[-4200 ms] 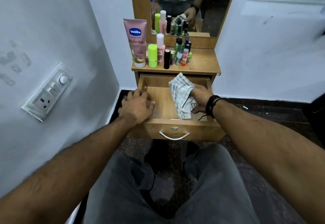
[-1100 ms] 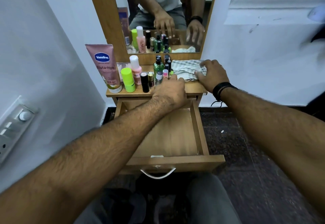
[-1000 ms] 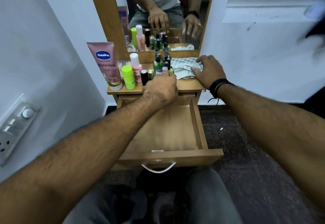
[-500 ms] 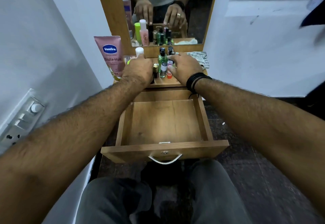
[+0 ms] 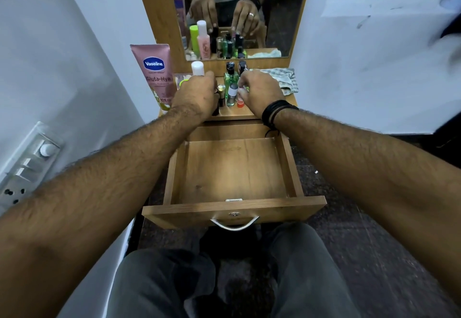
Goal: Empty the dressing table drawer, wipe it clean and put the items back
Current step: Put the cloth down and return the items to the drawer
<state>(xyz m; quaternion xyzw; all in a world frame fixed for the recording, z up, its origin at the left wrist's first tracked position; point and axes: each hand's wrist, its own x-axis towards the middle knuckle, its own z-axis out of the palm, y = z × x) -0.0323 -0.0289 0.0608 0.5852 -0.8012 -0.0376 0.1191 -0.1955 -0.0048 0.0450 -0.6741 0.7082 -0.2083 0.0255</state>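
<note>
The wooden drawer [image 5: 234, 206] is pulled out and its floor is bare. On the dressing table top [image 5: 237, 114] stand a Vaseline tube [image 5: 157, 73], a white-capped pink bottle [image 5: 197, 67], a green bottle [image 5: 230, 78], a small clear bottle [image 5: 232, 95] and other small cosmetics. My left hand [image 5: 197, 94] curls down over a black tube [image 5: 215, 111], hiding the lime green bottle. My right hand [image 5: 259, 90] closes its fingertips on a small pink tube with a red end [image 5: 240, 102]. The checked cloth [image 5: 284, 79] lies at the table's right rear, apart from both hands.
A mirror [image 5: 279, 18] rises behind the table and reflects both hands. A white wall with a switch panel [image 5: 27, 165] is close on the left; another white wall stands on the right. My knees are below the drawer handle [image 5: 234, 225]. The floor is dark stone.
The cloth left the drawer and now lies on the table top, released by my right hand. Both hands moved onto the group of small bottles.
</note>
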